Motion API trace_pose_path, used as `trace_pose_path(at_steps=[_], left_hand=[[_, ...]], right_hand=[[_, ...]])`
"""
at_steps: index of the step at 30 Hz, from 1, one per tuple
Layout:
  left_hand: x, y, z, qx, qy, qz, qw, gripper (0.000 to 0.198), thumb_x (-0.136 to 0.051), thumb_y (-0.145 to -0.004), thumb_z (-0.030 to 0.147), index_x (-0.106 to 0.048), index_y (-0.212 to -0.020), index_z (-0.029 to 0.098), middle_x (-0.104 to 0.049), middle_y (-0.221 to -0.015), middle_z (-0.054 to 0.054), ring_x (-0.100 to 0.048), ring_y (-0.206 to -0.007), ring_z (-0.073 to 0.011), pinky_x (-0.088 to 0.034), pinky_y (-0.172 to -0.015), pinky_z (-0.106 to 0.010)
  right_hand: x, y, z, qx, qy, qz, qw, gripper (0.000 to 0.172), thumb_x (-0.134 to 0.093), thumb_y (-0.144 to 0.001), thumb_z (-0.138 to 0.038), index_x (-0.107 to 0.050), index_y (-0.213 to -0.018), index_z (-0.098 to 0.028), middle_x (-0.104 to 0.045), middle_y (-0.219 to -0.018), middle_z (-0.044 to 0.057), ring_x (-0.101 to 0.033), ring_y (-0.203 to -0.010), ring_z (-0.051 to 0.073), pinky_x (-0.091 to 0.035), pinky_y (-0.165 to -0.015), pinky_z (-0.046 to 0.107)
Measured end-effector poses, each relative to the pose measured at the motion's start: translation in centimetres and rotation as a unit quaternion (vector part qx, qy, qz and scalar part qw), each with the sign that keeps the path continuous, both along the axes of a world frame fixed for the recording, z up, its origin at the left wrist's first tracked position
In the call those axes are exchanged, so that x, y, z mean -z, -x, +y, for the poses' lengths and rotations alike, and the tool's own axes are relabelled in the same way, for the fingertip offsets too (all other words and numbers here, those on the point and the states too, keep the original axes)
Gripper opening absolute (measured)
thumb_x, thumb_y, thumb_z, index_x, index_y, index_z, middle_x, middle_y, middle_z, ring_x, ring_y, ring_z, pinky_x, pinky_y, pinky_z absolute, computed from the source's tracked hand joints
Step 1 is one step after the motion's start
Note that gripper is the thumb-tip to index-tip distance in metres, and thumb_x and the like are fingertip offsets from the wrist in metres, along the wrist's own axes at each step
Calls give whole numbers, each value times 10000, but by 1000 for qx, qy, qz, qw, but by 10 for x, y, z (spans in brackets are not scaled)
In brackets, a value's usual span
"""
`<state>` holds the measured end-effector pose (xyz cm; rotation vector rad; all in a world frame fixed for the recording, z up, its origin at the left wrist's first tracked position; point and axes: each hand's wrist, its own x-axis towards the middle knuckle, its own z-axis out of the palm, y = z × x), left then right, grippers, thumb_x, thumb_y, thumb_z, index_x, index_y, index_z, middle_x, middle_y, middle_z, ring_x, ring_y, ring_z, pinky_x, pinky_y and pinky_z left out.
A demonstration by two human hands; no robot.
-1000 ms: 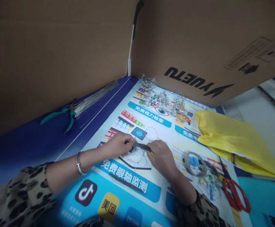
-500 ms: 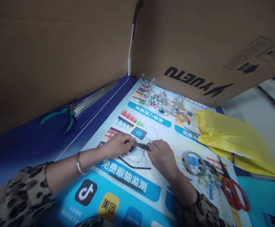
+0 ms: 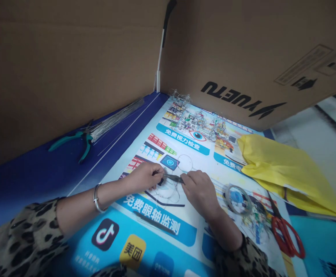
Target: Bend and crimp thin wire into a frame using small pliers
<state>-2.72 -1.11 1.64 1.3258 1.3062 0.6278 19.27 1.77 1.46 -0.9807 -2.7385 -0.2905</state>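
Right grip: right hand (image 3: 199, 189) closed round a dark tool (image 3: 173, 178), its tip pointing left; forearm angled in from the near edge.
Left grip: left hand (image 3: 147, 176), thumb and fingers pinched at that tip, we judge on wire loops (image 3: 178, 163); palm hidden.
Wire loops: mid-tabletop, about the hands; we judge this piece unfinished.
Far edge: tangled wire heap (image 3: 201, 122); we judge it pieces already shaped, count not legible.
Left edge: straight wire bundle (image 3: 114, 120) by teal pliers (image 3: 84, 141); we judge it unworked stock.
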Motion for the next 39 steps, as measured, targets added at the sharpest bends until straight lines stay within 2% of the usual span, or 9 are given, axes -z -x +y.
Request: trace_pose_path(at_steps=[15, 26, 34, 39], left_hand=[[2, 0, -1, -6, -18, 11, 1000, 63, -462, -725, 230, -501, -707, 184, -531, -563, 34, -568, -482, -97, -412, -437, -170], [-2, -1, 0, -10, 1, -13, 1000, 82, -478, -720, 233, -458, -660, 181, -506, -544, 42, -566, -492, -100, -448, -444, -177], [-2, 0, 0, -4, -4, -6, 1000, 59, -482, -716, 226, -496, -681, 181, -514, -522, 41, -557, -479, -91, -435, -445, -157], [0, 0, 0, -4, -12, 2, 1000, 66, -468, -718, 240, -495, -682, 191, -519, -535, 36, -566, -483, -106, -438, -438, -177]], right_hand=[[-2, 1, -1, 2, -4, -2, 1000, 143, -472, -853, -188, -601, -913, -182, -554, -757, 47, -440, -735, 178, -320, -666, 320], [6, -1, 1, 4, 64, 63, 996, 135, -494, -837, -220, -593, -922, -183, -570, -839, 56, -474, -820, 188, -342, -716, 318], [0, -1, 0, 3, -1, 0, 1000, 143, -483, -844, -203, -612, -906, -187, -549, -775, 49, -435, -749, 186, -306, -668, 329], [0, 0, 0, 4, 4, 6, 1000, 148, -471, -853, -195, -606, -915, -186, -559, -786, 51, -436, -758, 187, -306, -675, 330]])
